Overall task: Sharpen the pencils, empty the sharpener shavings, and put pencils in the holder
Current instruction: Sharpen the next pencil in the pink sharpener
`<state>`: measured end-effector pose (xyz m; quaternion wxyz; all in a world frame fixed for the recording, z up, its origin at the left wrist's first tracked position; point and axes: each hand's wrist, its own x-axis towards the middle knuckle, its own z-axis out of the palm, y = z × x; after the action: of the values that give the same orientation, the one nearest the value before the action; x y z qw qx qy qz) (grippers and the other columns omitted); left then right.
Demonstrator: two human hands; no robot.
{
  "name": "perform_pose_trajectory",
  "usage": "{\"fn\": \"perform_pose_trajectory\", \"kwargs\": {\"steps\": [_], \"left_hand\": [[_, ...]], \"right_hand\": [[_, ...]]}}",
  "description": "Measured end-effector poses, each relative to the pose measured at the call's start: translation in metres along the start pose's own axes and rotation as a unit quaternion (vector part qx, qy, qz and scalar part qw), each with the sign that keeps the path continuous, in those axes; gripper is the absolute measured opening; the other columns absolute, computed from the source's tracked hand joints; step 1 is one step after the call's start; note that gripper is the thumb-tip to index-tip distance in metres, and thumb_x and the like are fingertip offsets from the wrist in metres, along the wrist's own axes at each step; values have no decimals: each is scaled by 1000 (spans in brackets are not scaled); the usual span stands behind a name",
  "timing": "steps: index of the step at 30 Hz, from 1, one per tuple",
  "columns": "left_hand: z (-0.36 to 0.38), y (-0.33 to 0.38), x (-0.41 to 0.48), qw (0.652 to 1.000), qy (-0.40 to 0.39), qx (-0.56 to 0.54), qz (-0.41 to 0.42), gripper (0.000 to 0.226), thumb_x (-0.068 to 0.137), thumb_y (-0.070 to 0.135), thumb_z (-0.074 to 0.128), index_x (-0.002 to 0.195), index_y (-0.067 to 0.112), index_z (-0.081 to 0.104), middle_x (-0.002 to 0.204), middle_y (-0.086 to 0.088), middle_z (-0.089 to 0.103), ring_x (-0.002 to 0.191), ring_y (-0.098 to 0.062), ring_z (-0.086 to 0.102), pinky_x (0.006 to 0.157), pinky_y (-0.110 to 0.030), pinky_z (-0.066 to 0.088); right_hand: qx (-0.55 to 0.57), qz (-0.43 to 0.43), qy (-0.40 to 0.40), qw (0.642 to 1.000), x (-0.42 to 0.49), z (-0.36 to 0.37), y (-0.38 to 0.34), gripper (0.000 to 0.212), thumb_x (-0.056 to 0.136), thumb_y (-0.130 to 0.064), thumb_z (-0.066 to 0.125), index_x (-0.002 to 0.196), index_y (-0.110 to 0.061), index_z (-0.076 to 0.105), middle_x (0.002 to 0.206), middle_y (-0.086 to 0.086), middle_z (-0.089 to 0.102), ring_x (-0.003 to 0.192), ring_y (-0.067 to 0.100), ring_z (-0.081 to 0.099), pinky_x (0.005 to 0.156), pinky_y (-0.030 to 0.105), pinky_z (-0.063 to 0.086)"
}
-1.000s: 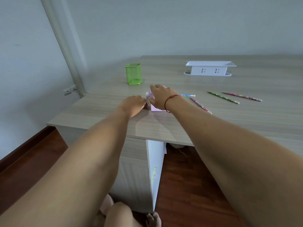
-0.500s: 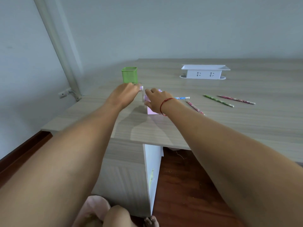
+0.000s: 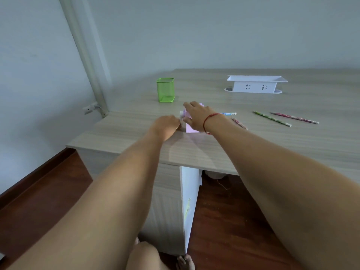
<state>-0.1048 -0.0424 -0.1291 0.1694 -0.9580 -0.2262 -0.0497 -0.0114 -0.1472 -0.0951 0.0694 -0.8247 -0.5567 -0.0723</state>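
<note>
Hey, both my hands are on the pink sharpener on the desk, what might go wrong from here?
1. The pink sharpener sits near the desk front edge; opened here, shavings may spill onto the floor.
2. The right hand and forearm hover over the blue pencil and a patterned pencil; a sweep might roll them.
3. The green holder looks light, easy to tip.

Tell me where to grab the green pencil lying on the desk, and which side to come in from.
Pinch the green pencil around mid-shaft, coming straight down from above. It lies flat on the desk, so only its top and long sides are exposed. Thumb and forefinger should straddle it across its length; the red-patterned pencil lies close beyond it, so stay clear of that side.
</note>
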Motion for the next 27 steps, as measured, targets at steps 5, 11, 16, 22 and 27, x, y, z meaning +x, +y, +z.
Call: {"fn": "perform_pose_trajectory", "kwargs": {"steps": [5, 11, 16, 22, 27], "left_hand": [[13, 4, 9, 1000, 15, -5, -13, 29, 99, 11, 33, 113, 3, 58, 116, -17, 62, 109, -34, 60, 85, -38, 46], [18, -2, 7, 999, 21, -42, -20, 30, 100, 20, 34, 116, 10, 58, 118, -14, 61, 110, -33, 59, 86, -38, 47], [11, -3, -13, 990, 94, -105, -1, 31, 95, 29, 43, 105, 11, 66, 118, -8, 59, 105, -32, 60, 83, -38, 51], [-14, 1, -20, 948, 195, -241, -78, 39, 91, 26, 34, 95, 0, 62, 132, -16, 51, 120, -31, 53, 91, -35, 44], [-33, 36, 2, 886, 249, -377, -106, 28, 97, 15, 36, 83, 2, 57, 97, -18, 63, 95, -34, 57, 74, -35, 41]], "right_hand": [[26, -11, 12, 1000, -4, 0, 10, 60, 96, -32, 48, 147, -11, 24, 150, 10, 31, 132, 34, 42, 102, 38, 39], [73, 30, -20, 997, -18, -10, 36, 73, 82, -10, 66, 144, -9, 26, 144, 15, 37, 118, 38, 54, 94, 38, 46], [-22, 98, -1, 995, -22, -19, 38, 32, 93, 4, 41, 122, 1, 54, 128, 21, 56, 116, 37, 58, 90, 36, 47], [-17, 59, -7, 998, -14, -8, 39, 36, 99, -6, 40, 128, -19, 57, 132, 11, 55, 120, 34, 55, 95, 38, 45], [-26, 46, 13, 999, -15, -4, 34, 33, 102, -15, 37, 129, -20, 56, 134, 10, 54, 123, 32, 52, 94, 38, 44]]}}
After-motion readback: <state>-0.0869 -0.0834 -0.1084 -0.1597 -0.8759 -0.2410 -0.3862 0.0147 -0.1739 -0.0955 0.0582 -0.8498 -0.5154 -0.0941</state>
